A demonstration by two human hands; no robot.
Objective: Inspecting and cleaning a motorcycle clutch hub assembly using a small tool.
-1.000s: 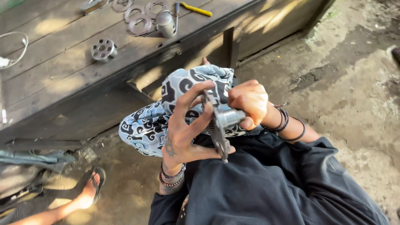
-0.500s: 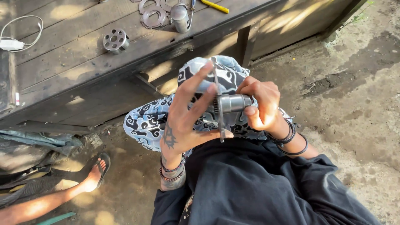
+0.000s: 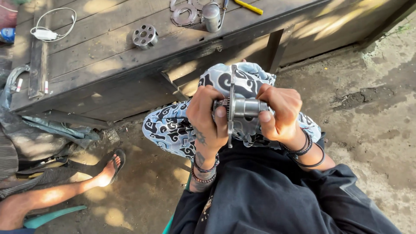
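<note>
Silver-grey round metal hub part (image 3: pixel 242 108); blue-white swirl-patterned cloth trousers (image 3: pixel 169 128); black long-sleeved shirt (image 3: pixel 268 195); dark brown wooden plank bench (image 3: pixel 108 56); yellow-handled screwdriver (image 3: pixel 248 6).

Two hands, the left (image 3: pixel 208 115) and the right (image 3: pixel 279 112), grip one metal hub (image 3: pixel 242 108) with one thin disc (image 3: pixel 231 104) on it, over one patterned cloth (image 3: pixel 173 125). On the one wooden bench (image 3: pixel 104 56) lie one drilled metal cylinder (image 3: pixel 144 36), one small can (image 3: pixel 211 16), two flat rings (image 3: pixel 184 13), one yellow-handled tool (image 3: pixel 248 6) and one white cable (image 3: pixel 50 30). One other person's foot (image 3: pixel 108 171) in one sandal rests on the ground.
</note>
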